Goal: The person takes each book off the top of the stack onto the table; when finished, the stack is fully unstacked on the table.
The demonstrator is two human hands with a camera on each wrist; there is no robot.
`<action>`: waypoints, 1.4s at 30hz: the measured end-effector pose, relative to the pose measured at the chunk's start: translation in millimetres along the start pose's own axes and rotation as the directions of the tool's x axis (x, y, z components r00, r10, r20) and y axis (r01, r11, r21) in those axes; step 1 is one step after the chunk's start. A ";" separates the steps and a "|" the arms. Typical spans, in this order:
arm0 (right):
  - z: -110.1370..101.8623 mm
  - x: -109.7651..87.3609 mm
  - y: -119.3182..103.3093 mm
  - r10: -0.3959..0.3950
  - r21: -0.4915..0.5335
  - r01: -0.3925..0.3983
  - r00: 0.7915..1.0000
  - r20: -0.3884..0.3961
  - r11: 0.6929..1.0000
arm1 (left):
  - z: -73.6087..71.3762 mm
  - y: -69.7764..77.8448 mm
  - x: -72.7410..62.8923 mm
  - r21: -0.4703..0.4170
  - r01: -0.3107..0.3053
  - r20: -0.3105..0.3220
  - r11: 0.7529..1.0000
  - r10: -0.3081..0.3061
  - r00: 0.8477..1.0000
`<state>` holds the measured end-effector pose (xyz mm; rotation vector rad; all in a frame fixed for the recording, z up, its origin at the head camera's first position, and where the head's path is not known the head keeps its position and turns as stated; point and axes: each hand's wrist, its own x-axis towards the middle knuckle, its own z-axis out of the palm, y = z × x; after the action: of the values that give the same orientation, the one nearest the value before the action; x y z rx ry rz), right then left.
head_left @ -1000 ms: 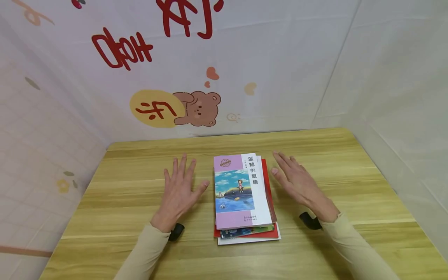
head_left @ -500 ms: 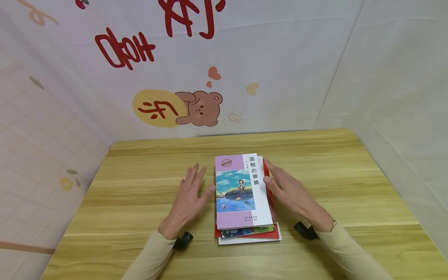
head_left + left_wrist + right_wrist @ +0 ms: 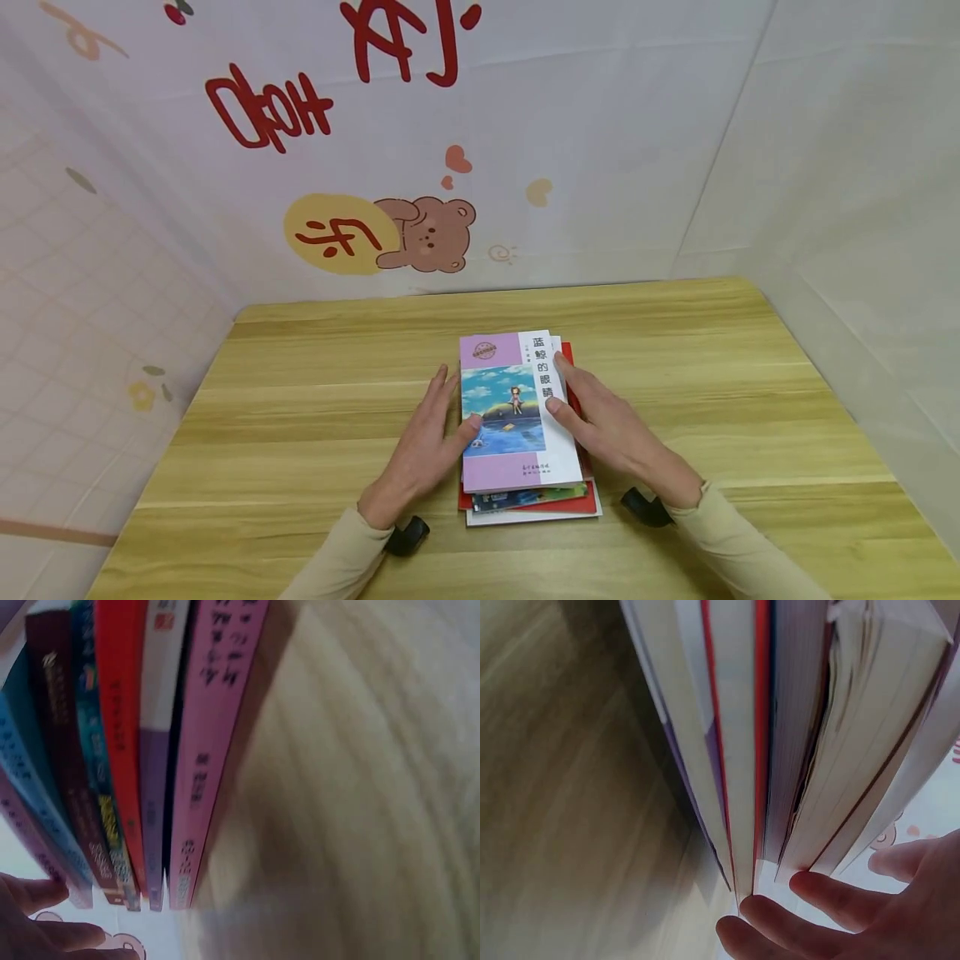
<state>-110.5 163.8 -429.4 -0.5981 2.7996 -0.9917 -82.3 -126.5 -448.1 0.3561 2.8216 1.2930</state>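
Note:
A stack of several books lies on the wooden table. Its top book (image 3: 504, 471) has a lilac and white cover with a seaside picture. My left hand (image 3: 416, 450) is along the stack's left side, thumb over the cover's edge and fingers extended. On the opposite side, my right hand (image 3: 618, 425) has its thumb over the white part of the cover and its fingers by the right edges. The left wrist view shows pink, blue, dark brown, teal, red and purple spines, with a red spine (image 3: 122, 742) midway. Page edges (image 3: 874, 742) face the right hand's fingertips (image 3: 810, 881).
The wooden table (image 3: 300, 392) extends around the stack, its back edge against a white printed cloth (image 3: 600, 108) with a cartoon bear (image 3: 435, 235). Pale cloth walls stand at left and right. A black strap (image 3: 407, 536) is on the left wrist, another (image 3: 647, 507) on the right.
Both hands have moved inward from apart on either side to the stack's sides, their thumbs now over the top cover. The stack has stayed in place.

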 end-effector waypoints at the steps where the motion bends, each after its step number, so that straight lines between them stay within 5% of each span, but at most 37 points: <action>1: 0.1 0.2 -0.5 0.002 -0.004 -0.002 1.000 0.002 1.000 | 1.4 0.5 -0.1 -0.006 -0.005 0.002 1.000 0.005 1.000; 11: 0.9 0.2 -0.8 0.006 -0.031 -0.006 1.000 0.007 0.999 | 5.4 4.1 -1.6 0.026 -0.022 0.035 0.999 0.021 0.999; 26: -8.1 -2.8 12.6 -0.008 0.063 0.005 0.999 0.035 0.998 | 8.8 8.3 4.3 0.026 -0.014 0.113 1.000 0.011 0.994; 36: -13.3 -6.4 17.0 0.009 0.175 -0.021 0.997 0.074 0.984 | 12.6 9.6 5.1 0.048 -0.010 0.130 0.999 0.004 0.992; 42: -15.2 -10.5 20.3 0.020 0.295 -0.029 0.999 0.035 0.955 | 15.9 9.2 5.3 0.009 0.005 0.122 1.000 -0.006 0.992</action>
<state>-111.1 191.3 -430.5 -0.5315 2.5520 -1.3483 -83.8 -107.6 -451.3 0.4129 2.7258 1.2138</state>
